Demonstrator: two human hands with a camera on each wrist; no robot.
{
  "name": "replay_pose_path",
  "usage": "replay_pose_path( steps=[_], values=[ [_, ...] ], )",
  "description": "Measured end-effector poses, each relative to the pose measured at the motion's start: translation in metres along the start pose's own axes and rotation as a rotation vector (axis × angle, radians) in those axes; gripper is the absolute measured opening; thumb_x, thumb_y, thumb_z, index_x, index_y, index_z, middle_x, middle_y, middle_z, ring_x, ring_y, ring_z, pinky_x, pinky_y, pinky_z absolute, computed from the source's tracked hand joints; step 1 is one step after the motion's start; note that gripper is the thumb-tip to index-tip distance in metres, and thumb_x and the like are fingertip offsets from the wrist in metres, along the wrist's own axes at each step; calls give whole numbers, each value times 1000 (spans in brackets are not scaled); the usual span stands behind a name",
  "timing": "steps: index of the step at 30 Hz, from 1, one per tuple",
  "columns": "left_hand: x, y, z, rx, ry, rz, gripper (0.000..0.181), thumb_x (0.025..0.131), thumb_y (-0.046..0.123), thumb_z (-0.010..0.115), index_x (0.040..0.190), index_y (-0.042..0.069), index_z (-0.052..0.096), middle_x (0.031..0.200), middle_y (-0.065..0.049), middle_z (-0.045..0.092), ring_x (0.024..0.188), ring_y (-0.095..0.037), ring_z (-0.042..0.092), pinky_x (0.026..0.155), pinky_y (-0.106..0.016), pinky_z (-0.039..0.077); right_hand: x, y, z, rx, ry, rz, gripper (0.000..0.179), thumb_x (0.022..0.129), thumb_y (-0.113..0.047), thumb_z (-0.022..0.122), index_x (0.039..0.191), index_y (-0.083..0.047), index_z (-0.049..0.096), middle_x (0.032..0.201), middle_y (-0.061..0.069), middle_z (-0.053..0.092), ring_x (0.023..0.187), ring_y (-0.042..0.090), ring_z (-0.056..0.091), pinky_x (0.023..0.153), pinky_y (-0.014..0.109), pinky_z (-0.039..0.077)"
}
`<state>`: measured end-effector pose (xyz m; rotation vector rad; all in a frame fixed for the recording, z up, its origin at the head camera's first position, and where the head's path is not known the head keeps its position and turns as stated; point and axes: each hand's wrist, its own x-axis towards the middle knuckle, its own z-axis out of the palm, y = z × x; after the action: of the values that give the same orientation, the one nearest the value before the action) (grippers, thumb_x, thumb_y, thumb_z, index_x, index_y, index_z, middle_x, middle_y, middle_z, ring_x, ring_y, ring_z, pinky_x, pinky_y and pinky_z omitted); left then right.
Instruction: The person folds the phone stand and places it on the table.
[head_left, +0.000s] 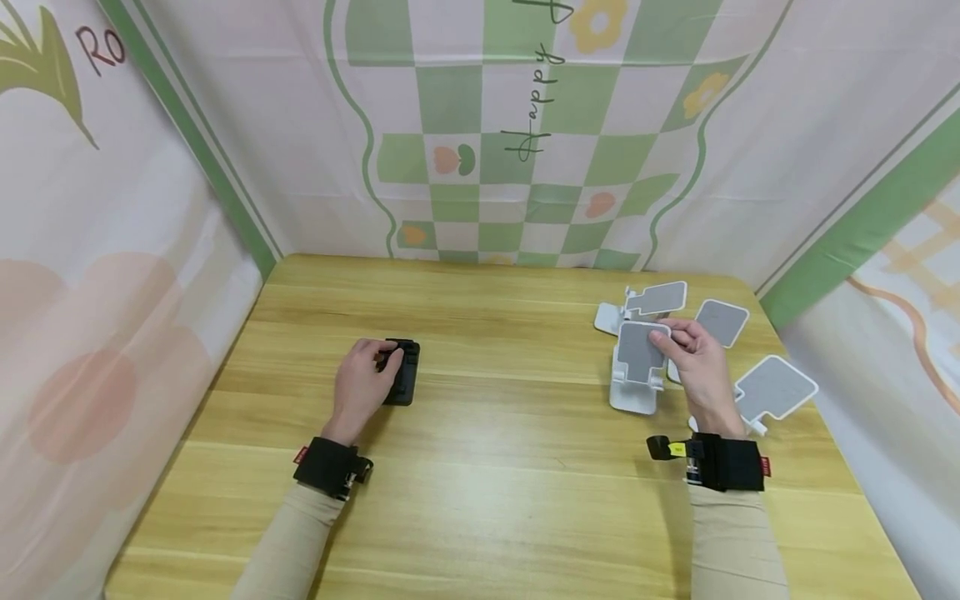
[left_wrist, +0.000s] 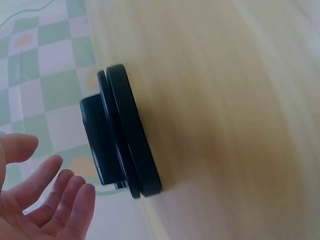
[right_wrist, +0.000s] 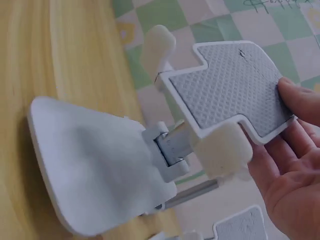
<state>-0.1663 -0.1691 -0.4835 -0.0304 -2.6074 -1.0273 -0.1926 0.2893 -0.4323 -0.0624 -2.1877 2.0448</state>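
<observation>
A black folded phone stand (left_wrist: 132, 135) lies flat on the left part of the table. My left hand (head_left: 365, 375) hovers over its left side, and in the left wrist view the loosely bent fingers (left_wrist: 80, 205) stand apart from it. On the right, my right hand (head_left: 697, 362) pinches the upper plate of a white phone stand (right_wrist: 235, 85) with a grey ridged pad, thumb on the pad side and fingers behind. That stand is unfolded, its plate raised on a hinged arm above the white base (right_wrist: 100, 170), which is at the tabletop.
Around the right hand stand more unfolded white phone stands: one behind (head_left: 660, 297), one at the far right (head_left: 722, 322) and one beside the wrist (head_left: 776, 387). The wooden table (head_left: 495, 483) meets patterned curtains (head_left: 517, 200) at its back and sides.
</observation>
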Motion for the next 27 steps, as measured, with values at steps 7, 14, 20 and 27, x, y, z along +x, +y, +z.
replay_pose_path(
  steps=[7,14,20,27],
  values=[
    [-1,9,7,-28,0,32,27,90,28,62,103,5,70,98,-13,62,82,-23,56,69,-38,50,0,-11,13,210,80,-74,24,82,-5,69,103,-3,59,87,-4,72,81,5,63,68,12,51],
    [-1,14,18,-75,23,61,24,88,24,64,101,4,70,98,-12,64,83,-21,57,71,-38,51,1,-28,31,308,144,-130,21,80,-1,70,99,0,61,84,0,72,75,8,62,61,14,50],
    [-2,23,29,-159,7,48,32,90,24,62,109,-1,67,101,-17,63,89,-26,59,77,-40,52,0,-37,49,326,113,-189,20,80,0,69,99,0,62,86,2,72,75,9,62,62,14,51],
    [-7,36,42,-266,-36,9,32,90,23,62,111,0,66,101,-15,63,93,-27,59,81,-41,52,-6,-38,72,275,11,-206,19,83,-1,67,101,-3,61,90,-1,71,80,10,63,70,17,53]
  ],
)
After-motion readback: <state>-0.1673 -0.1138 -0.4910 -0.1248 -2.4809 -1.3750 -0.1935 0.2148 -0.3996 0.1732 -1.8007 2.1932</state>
